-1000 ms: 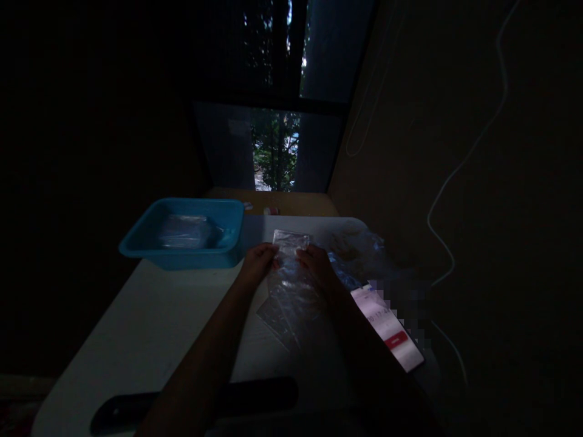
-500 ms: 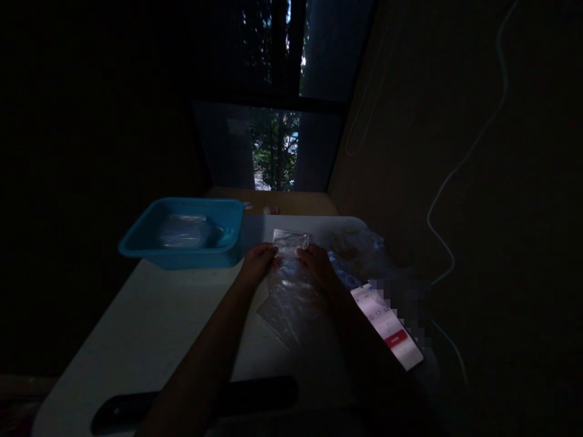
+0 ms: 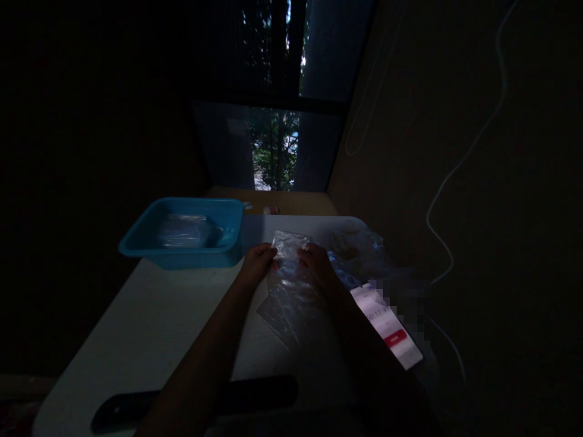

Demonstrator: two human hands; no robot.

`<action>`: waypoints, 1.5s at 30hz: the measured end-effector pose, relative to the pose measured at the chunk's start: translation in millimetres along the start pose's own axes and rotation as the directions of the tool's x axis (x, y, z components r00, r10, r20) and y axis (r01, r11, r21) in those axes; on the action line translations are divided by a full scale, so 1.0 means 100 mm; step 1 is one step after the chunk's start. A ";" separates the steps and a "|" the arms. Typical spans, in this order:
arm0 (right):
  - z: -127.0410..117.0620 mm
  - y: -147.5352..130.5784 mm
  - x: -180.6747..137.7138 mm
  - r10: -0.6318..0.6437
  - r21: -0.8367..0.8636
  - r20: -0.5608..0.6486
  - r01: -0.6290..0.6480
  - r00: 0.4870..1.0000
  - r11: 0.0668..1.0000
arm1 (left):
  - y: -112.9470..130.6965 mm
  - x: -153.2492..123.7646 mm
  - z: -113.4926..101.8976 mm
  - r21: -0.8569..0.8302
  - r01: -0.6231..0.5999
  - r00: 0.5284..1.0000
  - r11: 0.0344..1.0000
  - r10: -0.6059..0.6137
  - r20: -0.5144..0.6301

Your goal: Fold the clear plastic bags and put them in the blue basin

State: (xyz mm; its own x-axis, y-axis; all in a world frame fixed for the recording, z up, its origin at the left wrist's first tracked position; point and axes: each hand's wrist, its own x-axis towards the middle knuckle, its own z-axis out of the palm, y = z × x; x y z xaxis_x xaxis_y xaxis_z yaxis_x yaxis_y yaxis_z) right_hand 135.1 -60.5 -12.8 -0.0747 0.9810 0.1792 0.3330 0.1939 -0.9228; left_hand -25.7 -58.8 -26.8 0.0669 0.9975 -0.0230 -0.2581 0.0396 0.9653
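Between my two hands is a clear plastic bag, its upper part held up and its lower part lying towards me on the table. My left hand pinches its left edge with thumb and fingers. At the right edge, my right hand grips the same bag. More clear plastic lies flat under and below it, and in the dim light I cannot tell how many layers there are.
A blue basin holding a clear plastic packet stands left on the white table. Right are crumpled plastic and a lit phone. A long black object lies along the front. Behind is a window.
The top of the bag has shifted very slightly, and my right fingers have moved a little on its edge. My left hand stays nearly where it was.
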 end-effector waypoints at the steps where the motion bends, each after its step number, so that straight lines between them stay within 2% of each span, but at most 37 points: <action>1: 0.00 0.00 0.00 0.008 -0.001 -0.001 -0.008 1.000 1.000 | 0.00 0.00 0.00 0.003 -0.004 1.000 1.000 0.004 -0.001; 8: -0.03 -0.01 0.00 -0.050 -0.040 0.000 0.050 0.999 0.998 | 0.01 -0.01 0.00 0.009 0.000 1.000 1.000 0.000 0.004; 13: -0.01 0.00 0.01 -0.025 -0.023 -0.005 0.025 1.000 0.999 | 0.04 -0.02 0.01 0.011 0.009 1.000 1.000 -0.009 0.004; 21: 0.00 0.05 0.02 -0.024 -0.016 -0.001 0.024 1.000 1.000 | 0.09 -0.05 0.08 -0.084 0.012 0.996 0.996 -0.019 -0.086; 30: -0.02 -0.01 -0.01 -0.043 -0.066 0.038 0.045 0.998 0.997 | 0.11 -0.07 0.07 -0.039 0.035 0.996 0.999 -0.038 -0.081; 37: 0.01 0.01 0.01 0.037 0.090 -0.001 -0.037 0.999 0.995 | 0.11 -0.07 0.06 0.076 -0.003 0.998 0.997 0.008 -0.064; 45: 0.00 0.02 0.01 -0.024 0.031 0.001 0.024 1.000 0.999 | 0.10 -0.07 0.07 0.054 -0.004 0.997 0.999 0.008 -0.079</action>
State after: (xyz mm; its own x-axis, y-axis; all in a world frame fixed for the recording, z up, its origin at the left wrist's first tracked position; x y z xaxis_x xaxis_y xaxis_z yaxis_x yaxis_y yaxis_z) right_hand 136.3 -59.1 -14.6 -0.0838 0.9760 0.2011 0.3022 0.2172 -0.9282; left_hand -22.1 -65.6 -15.3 -0.0116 0.9993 -0.0354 -0.2058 0.0322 0.9781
